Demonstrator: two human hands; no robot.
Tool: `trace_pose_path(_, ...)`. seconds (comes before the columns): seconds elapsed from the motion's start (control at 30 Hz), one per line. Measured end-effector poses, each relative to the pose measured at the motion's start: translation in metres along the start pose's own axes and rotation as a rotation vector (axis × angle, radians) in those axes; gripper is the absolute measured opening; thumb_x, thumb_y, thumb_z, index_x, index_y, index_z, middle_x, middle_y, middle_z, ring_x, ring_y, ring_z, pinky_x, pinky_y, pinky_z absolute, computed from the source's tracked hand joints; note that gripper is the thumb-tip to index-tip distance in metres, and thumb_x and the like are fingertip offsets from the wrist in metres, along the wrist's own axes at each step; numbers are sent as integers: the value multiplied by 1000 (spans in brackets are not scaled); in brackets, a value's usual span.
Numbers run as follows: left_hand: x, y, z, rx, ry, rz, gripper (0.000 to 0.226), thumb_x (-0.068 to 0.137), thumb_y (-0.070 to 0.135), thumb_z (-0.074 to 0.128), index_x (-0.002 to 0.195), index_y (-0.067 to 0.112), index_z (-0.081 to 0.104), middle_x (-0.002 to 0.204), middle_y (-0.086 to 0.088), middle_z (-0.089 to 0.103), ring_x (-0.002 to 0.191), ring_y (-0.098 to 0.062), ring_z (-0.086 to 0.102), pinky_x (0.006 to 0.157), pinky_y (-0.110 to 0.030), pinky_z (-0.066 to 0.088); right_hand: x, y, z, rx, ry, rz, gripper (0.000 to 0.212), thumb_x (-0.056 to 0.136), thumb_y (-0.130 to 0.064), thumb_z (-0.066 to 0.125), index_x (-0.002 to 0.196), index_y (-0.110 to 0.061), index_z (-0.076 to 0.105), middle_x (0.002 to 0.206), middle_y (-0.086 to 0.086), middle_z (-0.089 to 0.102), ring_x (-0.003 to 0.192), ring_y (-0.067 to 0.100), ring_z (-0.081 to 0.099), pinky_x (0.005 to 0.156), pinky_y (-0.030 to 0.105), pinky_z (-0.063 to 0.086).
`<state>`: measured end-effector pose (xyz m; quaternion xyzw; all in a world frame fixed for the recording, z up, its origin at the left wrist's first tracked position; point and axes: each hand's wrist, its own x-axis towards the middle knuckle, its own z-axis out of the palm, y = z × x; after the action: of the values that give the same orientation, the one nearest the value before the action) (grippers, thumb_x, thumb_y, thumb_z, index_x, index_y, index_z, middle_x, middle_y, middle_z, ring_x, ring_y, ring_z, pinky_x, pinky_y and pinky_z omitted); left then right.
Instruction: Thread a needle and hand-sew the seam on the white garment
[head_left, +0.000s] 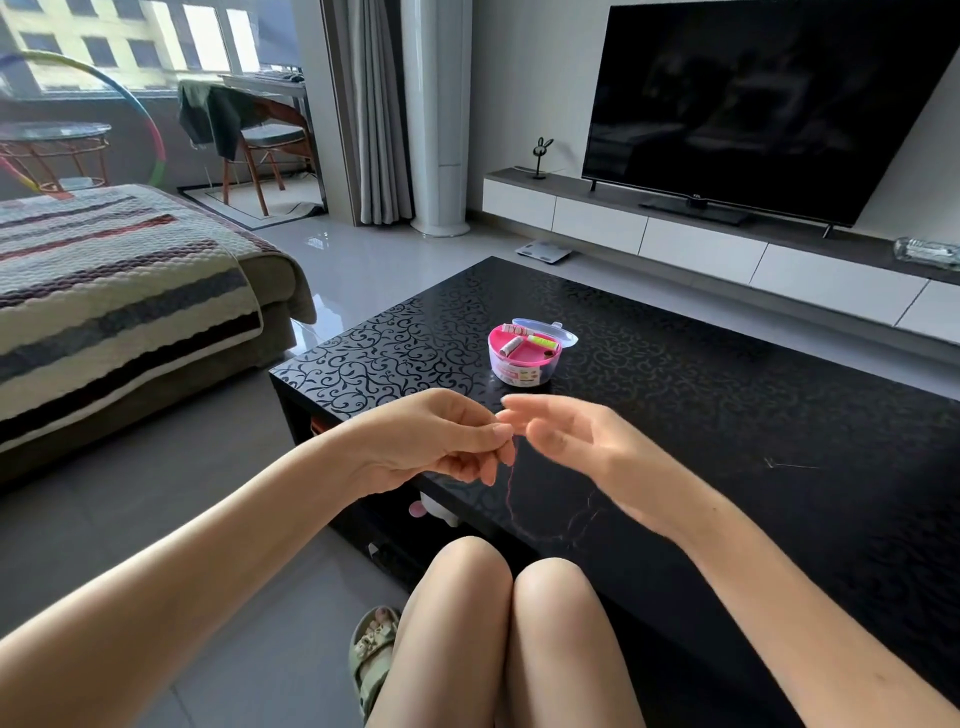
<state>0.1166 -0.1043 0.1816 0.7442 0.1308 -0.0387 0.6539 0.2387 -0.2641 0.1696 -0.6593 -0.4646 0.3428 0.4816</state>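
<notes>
A person's left hand (441, 441) pinches a pink thread (511, 488) above the near edge of the black counter (727, 415). The right hand (566, 441) sits just beside it, fingers relaxed, holding nothing. No white garment shows. Keeping the pinched thread end short and stiff should ease threading.

Glossy black coffee table (727, 415), scroll-patterned top. Toward its left end: round sewing box (524, 356), pink tray holding spools, clear lid (563, 331) just behind it. Well apart to the right: thin pale sliver (792, 465), too small to identify. Pink thread (510, 480) trails onto the near edge.
</notes>
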Motion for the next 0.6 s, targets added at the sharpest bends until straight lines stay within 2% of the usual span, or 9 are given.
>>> trace_pose_path(0.07, -2, 5, 3, 9, -15, 14, 28, 87, 25, 59, 62, 18, 70, 61, -1, 64, 57, -7, 56, 57, -14, 46, 1, -3, 13, 46, -11, -34, 43, 88, -32, 62, 126, -12, 58, 110, 4, 70, 95, 13, 67, 81, 21, 52)
trace_pose_path(0.1, -3, 6, 3, 12, -16, 18, 26, 86, 26, 59, 63, 17, 69, 62, -1, 64, 57, -7, 56, 57, -14, 47, 1, -5, 16, 61, 11, -51, 36, 89, -25, 63, 121, -9, 62, 98, 8, 71, 81, 16, 66, 70, 22, 52)
trace_pose_path(0.17, -4, 6, 2, 33, 9, 14, 27, 86, 27, 59, 64, 16, 68, 61, -1, 65, 56, -7, 56, 57, -14, 47, 0, -9, 19, 62, 97, -56, 25, 84, -23, 68, 105, -10, 69, 78, 8, 69, 65, 9, 57, 56, 17, 44)
trace_pose_path(0.23, -6, 4, 1, 47, 30, -5, 29, 89, 25, 59, 63, 17, 69, 62, -1, 66, 58, -9, 56, 57, -15, 47, -2, -11, 19, 9, 161, -51, 10, 82, -20, 71, 88, -12, 73, 68, 3, 66, 59, 5, 53, 53, 12, 40)
trace_pose_path(0.27, -7, 3, 1, 47, 27, -15, 31, 92, 23, 58, 64, 17, 70, 62, -2, 66, 57, -9, 57, 57, -15, 48, -3, -11, 19, -10, 172, -55, 4, 83, -17, 71, 82, -13, 73, 67, 6, 65, 58, 8, 51, 53, 13, 39)
trace_pose_path(0.33, -9, 2, 2, 32, 6, -46, 29, 93, 24, 55, 72, 12, 71, 66, -4, 69, 58, -11, 61, 59, -17, 50, -5, -12, 19, -54, 184, -73, 10, 85, -13, 70, 75, -13, 71, 65, 12, 62, 58, 11, 47, 53, 18, 38)
trace_pose_path(0.47, -11, -1, -1, 8, 4, -88, 43, 97, 38, 39, 94, 9, 71, 91, -8, 75, 76, -15, 68, 77, -26, 54, -8, -17, 13, -20, 164, -54, 15, 85, -7, 68, 71, -11, 68, 58, -1, 56, 53, 6, 44, 51, 16, 35)
trace_pose_path(0.6, -10, -4, -5, 130, 136, -11, 42, 97, 37, 40, 96, 13, 74, 77, 9, 69, 68, -3, 58, 79, -25, 44, -10, -19, 5, 29, 131, -43, 18, 84, -4, 69, 68, -11, 67, 56, -2, 53, 51, 6, 41, 50, 17, 33)
